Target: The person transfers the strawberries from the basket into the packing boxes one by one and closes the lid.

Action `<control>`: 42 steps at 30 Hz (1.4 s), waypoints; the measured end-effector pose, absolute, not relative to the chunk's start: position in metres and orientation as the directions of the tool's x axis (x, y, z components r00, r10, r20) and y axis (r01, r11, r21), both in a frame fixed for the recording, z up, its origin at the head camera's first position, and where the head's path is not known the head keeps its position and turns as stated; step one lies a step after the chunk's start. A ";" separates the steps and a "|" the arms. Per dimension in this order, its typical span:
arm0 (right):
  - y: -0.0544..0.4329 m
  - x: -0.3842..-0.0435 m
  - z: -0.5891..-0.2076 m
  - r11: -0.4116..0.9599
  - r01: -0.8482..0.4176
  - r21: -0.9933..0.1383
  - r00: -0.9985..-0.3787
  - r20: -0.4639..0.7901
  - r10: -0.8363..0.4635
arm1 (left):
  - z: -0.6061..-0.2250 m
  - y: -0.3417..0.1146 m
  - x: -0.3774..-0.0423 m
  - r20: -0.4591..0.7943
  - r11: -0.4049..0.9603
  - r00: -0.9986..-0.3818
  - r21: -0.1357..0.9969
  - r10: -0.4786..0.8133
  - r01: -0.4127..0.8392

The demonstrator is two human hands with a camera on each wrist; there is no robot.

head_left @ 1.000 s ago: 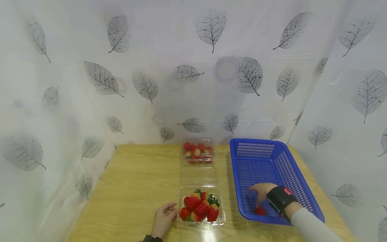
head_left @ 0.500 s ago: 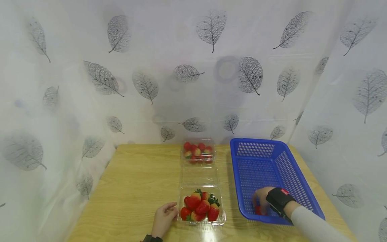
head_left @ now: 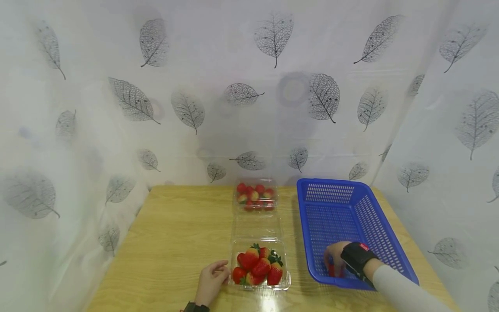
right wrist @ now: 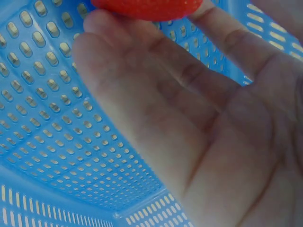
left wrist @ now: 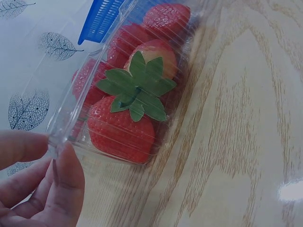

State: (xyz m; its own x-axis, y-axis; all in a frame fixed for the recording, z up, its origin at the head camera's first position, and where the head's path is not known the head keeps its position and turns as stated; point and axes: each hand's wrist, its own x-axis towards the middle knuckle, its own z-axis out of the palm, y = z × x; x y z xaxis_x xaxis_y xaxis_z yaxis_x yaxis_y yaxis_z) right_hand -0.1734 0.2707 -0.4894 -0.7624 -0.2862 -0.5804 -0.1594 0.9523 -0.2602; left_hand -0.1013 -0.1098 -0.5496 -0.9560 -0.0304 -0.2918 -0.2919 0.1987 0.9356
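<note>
My left hand (head_left: 212,279) pinches the near left rim of a clear plastic clamshell box (left wrist: 71,118) between thumb and finger. Several red strawberries (head_left: 251,259) with green leaves fill the box's near half, and its lid (head_left: 257,227) lies folded back behind. Inside the blue basket (head_left: 305,234), at its near end, my right hand (head_left: 338,252) holds a red strawberry (right wrist: 151,7) at its fingertips. That strawberry is partly hidden by the hand in the head view.
A second clear box (head_left: 255,196) of strawberries stands at the table's back edge, in line behind the lid. The wooden table (head_left: 171,234) meets a leaf-patterned sheet (head_left: 241,125) at the back. The basket's slotted walls rise around my right hand.
My right hand has lowered onto the strawberry in the basket, and its fingers have come in around it. The left hand and the box have stayed in place.
</note>
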 end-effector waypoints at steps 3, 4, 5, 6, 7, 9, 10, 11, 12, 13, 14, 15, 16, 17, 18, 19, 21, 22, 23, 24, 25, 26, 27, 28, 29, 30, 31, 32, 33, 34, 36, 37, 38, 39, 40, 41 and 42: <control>0.271 -0.175 -0.485 0.952 -0.147 -0.267 -0.789 -0.550 -0.276 | -0.549 -0.110 -0.101 -0.292 0.204 -0.956 0.934 -0.033 -0.293; 0.271 -0.177 -0.484 0.949 -0.153 -0.276 -0.797 -0.533 -0.284 | -0.548 -0.110 -0.101 -0.292 0.204 -0.956 0.934 -0.033 -0.293; 0.272 -0.179 -0.482 0.941 -0.161 -0.297 -0.805 -0.513 -0.299 | -0.548 -0.110 -0.101 -0.291 0.202 -0.956 0.935 -0.033 -0.291; 0.273 -0.182 -0.481 0.933 -0.179 -0.313 -0.812 -0.488 -0.319 | -0.548 -0.110 -0.101 -0.291 0.202 -0.956 0.935 -0.034 -0.292; 0.274 -0.186 -0.479 0.923 -0.200 -0.329 -0.819 -0.461 -0.342 | -0.548 -0.110 -0.102 -0.291 0.202 -0.956 0.935 -0.036 -0.292; 0.277 -0.194 -0.476 0.892 -0.268 -0.364 -0.827 -0.388 -0.407 | -0.548 -0.109 -0.101 -0.290 0.201 -0.956 0.935 -0.037 -0.292; 0.279 -0.198 -0.473 0.873 -0.290 -0.391 -0.830 -0.352 -0.433 | -0.548 -0.109 -0.101 -0.290 0.200 -0.956 0.935 -0.038 -0.291; 0.281 -0.203 -0.471 0.853 -0.317 -0.414 -0.833 -0.307 -0.459 | -0.548 -0.109 -0.101 -0.289 0.199 -0.957 0.936 -0.038 -0.291; 0.282 -0.207 -0.468 0.839 -0.334 -0.429 -0.841 -0.266 -0.471 | -0.548 -0.109 -0.102 -0.290 0.201 -0.956 0.935 -0.040 -0.292; 0.283 -0.211 -0.465 0.830 -0.337 -0.445 -0.853 -0.228 -0.469 | -0.549 -0.109 -0.102 -0.291 0.201 -0.956 0.935 -0.041 -0.293; 0.283 -0.214 -0.461 0.820 -0.340 -0.461 -0.865 -0.188 -0.464 | -0.549 -0.109 -0.102 -0.292 0.201 -0.955 0.934 -0.042 -0.294; 0.282 -0.218 -0.457 0.814 -0.338 -0.472 -0.879 -0.150 -0.452 | -0.549 -0.110 -0.102 -0.290 0.204 -0.956 0.934 -0.042 -0.292; 0.281 -0.220 -0.453 0.811 -0.332 -0.482 -0.893 -0.117 -0.435 | -0.550 -0.110 -0.102 -0.289 0.203 -0.956 0.935 -0.042 -0.292; 0.279 -0.223 -0.449 0.805 -0.331 -0.493 -0.903 -0.081 -0.421 | -0.550 -0.110 -0.102 -0.288 0.202 -0.957 0.935 -0.041 -0.290; 0.276 -0.224 -0.445 0.802 -0.323 -0.502 -0.915 -0.051 -0.401 | -0.550 -0.110 -0.102 -0.287 0.201 -0.957 0.936 -0.041 -0.289; 0.273 -0.226 -0.440 0.794 -0.331 -0.511 -0.920 -0.014 -0.392 | -0.550 -0.110 -0.102 -0.285 0.200 -0.958 0.937 -0.039 -0.287; 0.265 -0.227 -0.433 0.772 -0.356 -0.526 -0.921 0.058 -0.385 | -0.550 -0.110 -0.102 -0.279 0.198 -0.960 0.939 -0.035 -0.280; 0.260 -0.226 -0.430 0.760 -0.370 -0.534 -0.919 0.092 -0.383 | -0.550 -0.110 -0.102 -0.279 0.196 -0.960 0.940 -0.034 -0.280; 0.254 -0.225 -0.426 0.743 -0.383 -0.549 -0.916 0.120 -0.383 | -0.550 -0.110 -0.101 -0.281 0.198 -0.959 0.939 -0.034 -0.282; 0.248 -0.224 -0.424 0.728 -0.396 -0.561 -0.912 0.148 -0.382 | -0.550 -0.110 -0.101 -0.284 0.199 -0.958 0.938 -0.035 -0.285; 0.242 -0.222 -0.421 0.708 -0.405 -0.579 -0.909 0.170 -0.381 | -0.550 -0.110 -0.101 -0.287 0.201 -0.957 0.936 -0.035 -0.288; 0.236 -0.220 -0.419 0.693 -0.414 -0.590 -0.906 0.191 -0.379 | -0.550 -0.110 -0.101 -0.290 0.202 -0.956 0.935 -0.036 -0.291; 0.229 -0.218 -0.417 0.678 -0.425 -0.600 -0.902 0.212 -0.377 | -0.550 -0.110 -0.101 -0.292 0.204 -0.956 0.934 -0.037 -0.294; 0.222 -0.216 -0.415 0.664 -0.433 -0.610 -0.898 0.229 -0.375 | -0.550 -0.110 -0.101 -0.295 0.205 -0.955 0.933 -0.037 -0.296; 0.215 -0.214 -0.414 0.652 -0.444 -0.615 -0.893 0.248 -0.375 | -0.550 -0.110 -0.101 -0.295 0.205 -0.955 0.933 -0.037 -0.297; 0.208 -0.212 -0.412 0.645 -0.456 -0.613 -0.888 0.266 -0.375 | -0.550 -0.110 -0.101 -0.293 0.203 -0.955 0.934 -0.036 -0.294; 0.201 -0.210 -0.412 0.637 -0.470 -0.611 -0.881 0.284 -0.378 | -0.551 -0.110 -0.101 -0.285 0.204 -0.958 0.936 -0.035 -0.286; 0.194 -0.208 -0.411 0.629 -0.486 -0.607 -0.873 0.301 -0.385 | -0.551 -0.110 -0.101 -0.278 0.205 -0.960 0.938 -0.032 -0.278; 0.187 -0.206 -0.411 0.620 -0.502 -0.603 -0.864 0.314 -0.393 | -0.552 -0.110 -0.101 -0.271 0.204 -0.962 0.940 -0.030 -0.272; 0.181 -0.204 -0.411 0.608 -0.520 -0.600 -0.853 0.327 -0.407 | -0.552 -0.110 -0.101 -0.265 0.205 -0.964 0.942 -0.028 -0.265; 0.169 -0.200 -0.413 0.587 -0.556 -0.588 -0.829 0.347 -0.438 | -0.553 -0.111 -0.101 -0.254 0.208 -0.967 0.945 -0.025 -0.254; 0.164 -0.199 -0.415 0.576 -0.578 -0.578 -0.814 0.358 -0.458 | -0.553 -0.111 -0.101 -0.251 0.210 -0.968 0.945 -0.024 -0.250; 0.159 -0.197 -0.417 0.569 -0.600 -0.563 -0.798 0.367 -0.478 | -0.553 -0.111 -0.101 -0.252 0.210 -0.967 0.945 -0.024 -0.252; 0.154 -0.195 -0.419 0.566 -0.623 -0.541 -0.781 0.379 -0.497 | -0.553 -0.111 -0.101 -0.256 0.211 -0.966 0.944 -0.025 -0.255; 0.150 -0.193 -0.422 0.562 -0.643 -0.520 -0.764 0.388 -0.516 | -0.553 -0.111 -0.101 -0.257 0.212 -0.966 0.943 -0.025 -0.257; 0.146 -0.191 -0.426 0.561 -0.660 -0.499 -0.750 0.394 -0.532 | -0.553 -0.111 -0.101 -0.259 0.212 -0.965 0.942 -0.025 -0.259; 0.143 -0.189 -0.429 0.564 -0.675 -0.475 -0.737 0.396 -0.548 | -0.553 -0.111 -0.101 -0.261 0.211 -0.965 0.942 -0.026 -0.260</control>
